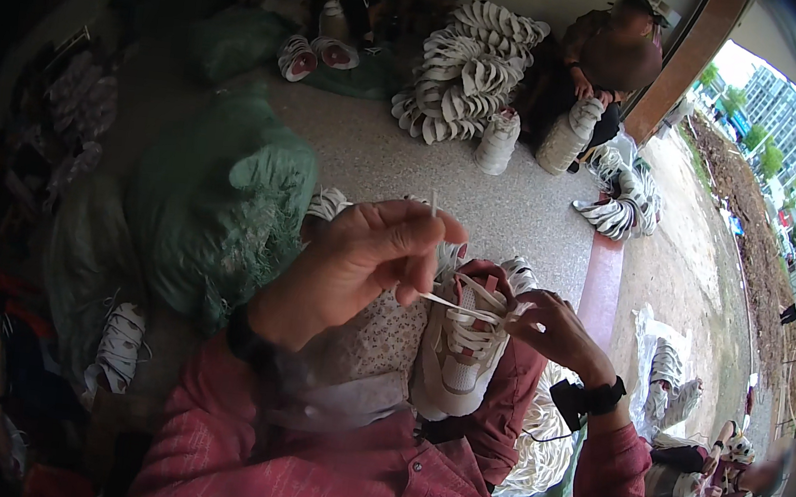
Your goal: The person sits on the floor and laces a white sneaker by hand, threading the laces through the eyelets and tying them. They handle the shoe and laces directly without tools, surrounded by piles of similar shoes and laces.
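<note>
A white and beige shoe (461,372) with a reddish lining rests on my lap, its toe pointing toward me. White lace crosses its front in several rows. My left hand (373,251) is raised to the left of the shoe, thumb and fingers pinched on a white shoelace (441,301). The lace runs taut from these fingers to the eyelets, and a short end sticks up above them. My right hand (559,331) grips the shoe's right edge beside the upper eyelets. Its fingertips are partly hidden, so whether they also pinch lace I cannot tell.
Behind the shoe are more shoes (328,204). A big green sack (219,196) stands at the left. White laces (540,448) lie in a heap by my right leg. Stacked shoe uppers (475,72) stand farther back, near a seated person (612,62) handling shoes. Others sit at the edges.
</note>
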The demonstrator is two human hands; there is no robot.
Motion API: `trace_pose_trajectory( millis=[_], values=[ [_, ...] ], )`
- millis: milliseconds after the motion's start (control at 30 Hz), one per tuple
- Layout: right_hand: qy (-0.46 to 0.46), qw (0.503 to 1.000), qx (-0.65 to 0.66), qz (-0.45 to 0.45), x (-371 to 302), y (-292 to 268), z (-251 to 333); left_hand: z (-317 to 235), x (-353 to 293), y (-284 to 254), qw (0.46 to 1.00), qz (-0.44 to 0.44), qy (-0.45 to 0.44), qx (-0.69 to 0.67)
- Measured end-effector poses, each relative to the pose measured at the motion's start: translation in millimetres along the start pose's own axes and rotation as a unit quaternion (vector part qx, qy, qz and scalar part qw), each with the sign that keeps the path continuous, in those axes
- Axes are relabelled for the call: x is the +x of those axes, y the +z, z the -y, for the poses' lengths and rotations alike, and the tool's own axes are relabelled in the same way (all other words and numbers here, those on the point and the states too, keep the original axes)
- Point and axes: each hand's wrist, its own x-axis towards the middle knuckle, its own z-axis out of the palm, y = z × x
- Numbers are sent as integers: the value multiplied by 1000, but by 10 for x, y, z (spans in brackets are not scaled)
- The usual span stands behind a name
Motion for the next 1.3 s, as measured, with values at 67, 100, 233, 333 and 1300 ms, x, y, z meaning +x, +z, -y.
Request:
trace_pose_trajectory(
  millis=[67, 100, 233, 333, 1300],
  values=[
    [5, 1000, -1, 0, -32, -3, 40, -67, -74, 186, 999, 30, -32, 25],
    [-2, 1000, 9, -7, -39, 22, 21, -81, -98, 232, 997, 50, -55, 29],
    [45, 988, 141, -35, -53, 16, 64, -16, -100, 155, 997, 54, -60, 3],
    [83, 977, 181, -73, -35, 34, 56, 32, -30, -42, 998, 5, -48, -35],
    [-146, 986, -57, -62, 622, 333, 180, 1428, 385, -761, 823, -2, -63, 564]
  ],
)
